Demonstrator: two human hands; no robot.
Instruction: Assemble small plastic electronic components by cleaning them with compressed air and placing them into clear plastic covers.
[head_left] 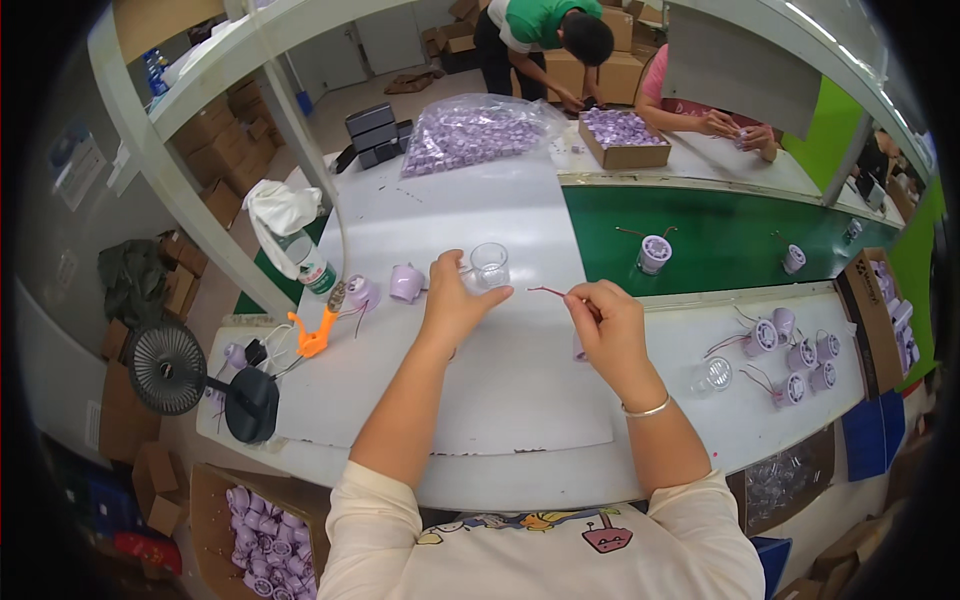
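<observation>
Steadying both wrists over the white sheet [530, 405], which spreads beneath the clear cup [492, 264], would probably help most: handling something so fine needs small, slow finger movements, with the strands kept straight and no hard tug on them. The left hand [455, 305], at the near left side of the clear cup, has its thumb and fingers parted in a loose C; whether it grips the cup's wall or only lies against it I cannot tell. The right hand [610, 325], to the right of the clear cup and apart from the left, is closed in a thumb-and-finger pinch. A lilac cup [406, 283] sits left of the clear cup, just past the left hand. The red wire [547, 291] is what the right pinch holds, its free end pointing toward the clear cup without touching it; gripping nearer that end should give better control.
</observation>
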